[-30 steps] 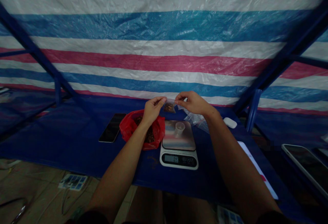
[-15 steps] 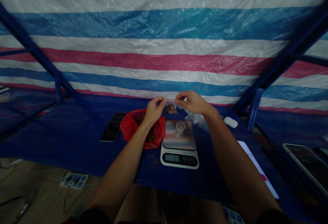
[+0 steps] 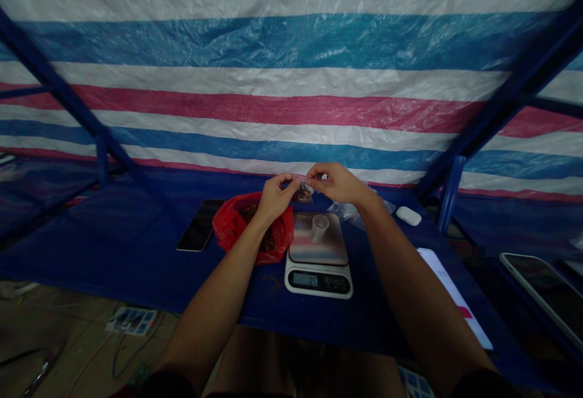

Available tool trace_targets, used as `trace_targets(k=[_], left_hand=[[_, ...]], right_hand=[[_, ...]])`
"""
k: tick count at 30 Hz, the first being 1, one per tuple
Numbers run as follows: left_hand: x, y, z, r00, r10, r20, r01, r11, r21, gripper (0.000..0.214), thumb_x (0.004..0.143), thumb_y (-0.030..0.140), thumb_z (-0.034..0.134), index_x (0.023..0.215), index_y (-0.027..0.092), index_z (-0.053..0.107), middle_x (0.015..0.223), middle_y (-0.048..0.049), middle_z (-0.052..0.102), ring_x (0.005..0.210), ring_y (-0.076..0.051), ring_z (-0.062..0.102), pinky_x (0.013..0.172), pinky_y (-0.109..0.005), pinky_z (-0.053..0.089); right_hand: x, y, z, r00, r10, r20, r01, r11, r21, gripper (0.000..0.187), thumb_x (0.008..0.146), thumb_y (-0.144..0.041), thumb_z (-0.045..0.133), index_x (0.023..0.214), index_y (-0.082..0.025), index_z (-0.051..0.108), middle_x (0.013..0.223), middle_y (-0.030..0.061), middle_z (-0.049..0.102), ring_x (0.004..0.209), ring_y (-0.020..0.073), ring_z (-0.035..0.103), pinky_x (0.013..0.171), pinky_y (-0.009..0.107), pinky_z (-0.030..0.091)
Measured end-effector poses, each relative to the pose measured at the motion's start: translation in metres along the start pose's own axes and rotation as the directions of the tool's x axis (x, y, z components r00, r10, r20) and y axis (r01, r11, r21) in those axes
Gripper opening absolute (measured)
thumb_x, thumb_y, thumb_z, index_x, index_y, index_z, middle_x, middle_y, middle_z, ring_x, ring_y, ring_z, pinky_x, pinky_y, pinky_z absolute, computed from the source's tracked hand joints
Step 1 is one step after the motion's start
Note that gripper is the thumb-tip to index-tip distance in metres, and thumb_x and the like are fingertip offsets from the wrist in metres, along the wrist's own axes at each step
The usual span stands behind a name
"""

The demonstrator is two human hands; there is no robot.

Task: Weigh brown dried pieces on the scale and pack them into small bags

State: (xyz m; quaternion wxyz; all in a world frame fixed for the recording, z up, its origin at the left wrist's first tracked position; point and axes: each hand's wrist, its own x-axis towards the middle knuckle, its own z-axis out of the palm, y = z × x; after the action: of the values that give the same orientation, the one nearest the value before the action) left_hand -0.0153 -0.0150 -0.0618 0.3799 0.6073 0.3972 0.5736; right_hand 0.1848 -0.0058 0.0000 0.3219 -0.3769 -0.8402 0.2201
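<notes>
A small clear zip bag (image 3: pixel 303 194) with brown bits in its bottom hangs between my hands, just beyond the scale. My left hand (image 3: pixel 276 196) pinches its top edge at the left. My right hand (image 3: pixel 334 183) pinches the same edge close by, fingers closed. Below them a white digital scale (image 3: pixel 297 281) with a metal plate carries a small clear plastic cup (image 3: pixel 320 225); its display seems to read 0.9. Left of the scale, partly behind my left wrist, an open red plastic bag (image 3: pixel 228 223) holds many small brown pieces.
Loose clear plastic bags (image 3: pixel 345 209) lie behind my right wrist. A dark phone (image 3: pixel 200 226) rests left of the red bag. To the right are a white case (image 3: pixel 409 216) and a lit phone-like screen (image 3: pixel 450 295). Blue frame bars (image 3: pixel 492 106) slant at both sides.
My right hand has moved left along the bag's top edge, so my fingers are closer together. The bag's top is now more covered. The scale and cup stay put.
</notes>
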Motion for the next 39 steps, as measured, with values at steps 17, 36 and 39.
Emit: trace_targets(k=[17, 36, 39], left_hand=[[0.007, -0.002, -0.012, 0.999, 0.003, -0.044, -0.002, 1.0, 0.015, 0.023, 0.08, 0.042, 0.079, 0.082, 0.019, 0.082, 0.086, -0.0042, 0.081, 0.085, -0.023, 0.072, 0.089, -0.036, 0.054], [0.008, 0.013, -0.037, 0.997, 0.043, 0.059, -0.055, 0.973, 0.223, 0.027, 0.084, 0.042, 0.082, 0.097, 0.02, 0.087, 0.098, -0.0103, 0.084, 0.089, -0.027, 0.074, 0.089, -0.039, 0.056], [0.007, 0.024, -0.046, 0.995, 0.094, 0.021, -0.096, 0.972, 0.215, 0.034, 0.092, 0.05, 0.071, 0.097, 0.019, 0.087, 0.097, -0.0095, 0.084, 0.091, -0.026, 0.073, 0.089, -0.038, 0.055]], right_hand=[[-0.005, 0.007, -0.013, 0.996, 0.086, 0.032, -0.085, 0.996, -0.027, 0.027, 0.092, -0.038, 0.064, 0.09, -0.016, 0.079, 0.086, 0.0079, 0.079, 0.077, 0.0207, 0.067, 0.072, 0.03, 0.05], [-0.003, -0.021, -0.018, 0.996, 0.08, -0.045, -0.085, 0.989, -0.124, 0.02, 0.095, -0.022, 0.066, 0.103, -0.016, 0.083, 0.1, 0.0106, 0.083, 0.082, 0.0214, 0.072, 0.076, 0.032, 0.052], [-0.001, -0.057, -0.003, 0.994, -0.036, 0.108, 0.045, 0.996, -0.083, 0.021, 0.096, -0.015, 0.062, 0.1, -0.018, 0.082, 0.1, 0.0072, 0.083, 0.085, 0.0196, 0.073, 0.079, 0.031, 0.052]])
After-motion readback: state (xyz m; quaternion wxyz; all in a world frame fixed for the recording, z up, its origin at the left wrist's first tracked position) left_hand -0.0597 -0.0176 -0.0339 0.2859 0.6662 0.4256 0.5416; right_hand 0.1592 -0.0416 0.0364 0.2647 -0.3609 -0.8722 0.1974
